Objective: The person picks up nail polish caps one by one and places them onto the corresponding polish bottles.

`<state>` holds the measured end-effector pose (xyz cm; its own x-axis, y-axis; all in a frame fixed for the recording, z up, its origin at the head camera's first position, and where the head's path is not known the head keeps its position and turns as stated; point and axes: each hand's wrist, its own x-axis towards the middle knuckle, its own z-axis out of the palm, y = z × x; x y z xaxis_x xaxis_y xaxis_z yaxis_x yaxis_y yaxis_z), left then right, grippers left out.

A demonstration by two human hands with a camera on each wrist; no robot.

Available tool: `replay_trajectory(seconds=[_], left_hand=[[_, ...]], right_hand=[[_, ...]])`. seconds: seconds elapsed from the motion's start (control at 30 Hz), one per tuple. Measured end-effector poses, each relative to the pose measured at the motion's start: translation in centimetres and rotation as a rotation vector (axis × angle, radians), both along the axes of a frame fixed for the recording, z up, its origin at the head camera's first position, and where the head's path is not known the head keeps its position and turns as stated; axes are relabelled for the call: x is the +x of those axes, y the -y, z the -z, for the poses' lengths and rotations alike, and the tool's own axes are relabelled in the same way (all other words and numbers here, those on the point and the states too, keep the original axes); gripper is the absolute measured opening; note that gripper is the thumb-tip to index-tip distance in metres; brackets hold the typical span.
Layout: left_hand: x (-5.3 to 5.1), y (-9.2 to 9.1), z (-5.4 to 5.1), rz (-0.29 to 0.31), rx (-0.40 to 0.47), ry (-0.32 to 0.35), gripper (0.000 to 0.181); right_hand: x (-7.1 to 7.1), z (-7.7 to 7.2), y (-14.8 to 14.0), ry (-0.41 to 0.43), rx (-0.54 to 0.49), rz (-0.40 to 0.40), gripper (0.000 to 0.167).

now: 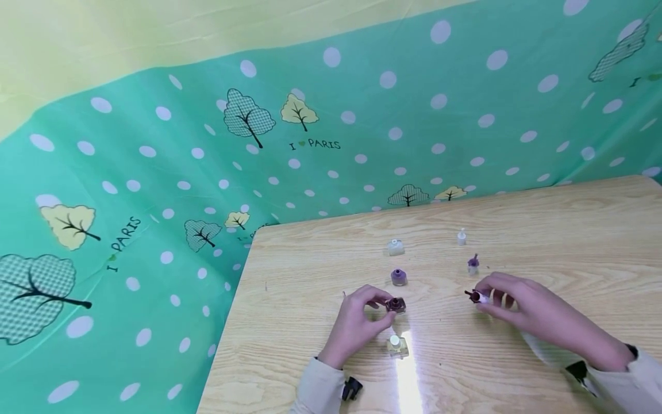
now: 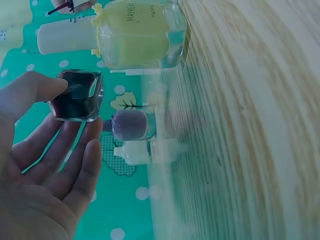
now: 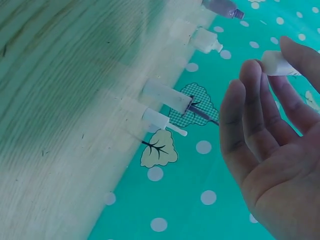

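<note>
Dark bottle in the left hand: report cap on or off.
Off: in the head view the dark bottle shows a bare neck, and the right hand holds a white cap with a dark brush.

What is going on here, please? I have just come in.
A person is handling small bottles that look like nail polish. The left grip holds an open dark bottle; the right grip pinches a dark-brushed cap. Farther back stand an open purple bottle and an open white bottle. To their right, a white-brushed cap and a purple-brushed cap stand brush up. The yellow bottle, nearest the person, is capped.
</note>
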<state>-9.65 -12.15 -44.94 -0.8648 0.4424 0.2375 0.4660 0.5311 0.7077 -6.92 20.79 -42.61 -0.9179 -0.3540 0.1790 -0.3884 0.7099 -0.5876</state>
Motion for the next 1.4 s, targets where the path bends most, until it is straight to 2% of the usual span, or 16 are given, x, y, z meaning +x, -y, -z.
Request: replay_trajectory(seconds=[0.17,0.47,0.77,1.07,1.27,1.4], left_hand=[[0.0,-0.1,-0.1,0.011,0.013,-0.012,0.025],[0.0,-0.2,-0.2,0.031,-0.001,-0.035,0.025],[0.3,-0.5,-0.2,0.041,0.032,-0.041,0.026],[0.4,-0.9,-0.5,0.078,0.115,0.033,0.026],[0.6,-1.2,-0.8,0.09,0.06,-0.043,0.027],[0.7,-1.3,-1.0,0.09,0.054,-0.052,0.027]], right_hand=[[0.1,-0.1,0.2,-0.072,-0.009,0.002,0.015],[0.2,-0.4,0.6,-0.136,-0.028,-0.017,0.019],[0.0,-0.6,1.2,-0.137,-0.052,-0.025,0.019],[-0.3,-1.0,1.8,-0.111,-0.036,-0.044,0.015],[-0.3,-1.3,2.6,-0.116,-0.046,-0.045,0.014],[-0.4,-1.4,3.1,-0.17,-0.045,-0.056,0.016]])
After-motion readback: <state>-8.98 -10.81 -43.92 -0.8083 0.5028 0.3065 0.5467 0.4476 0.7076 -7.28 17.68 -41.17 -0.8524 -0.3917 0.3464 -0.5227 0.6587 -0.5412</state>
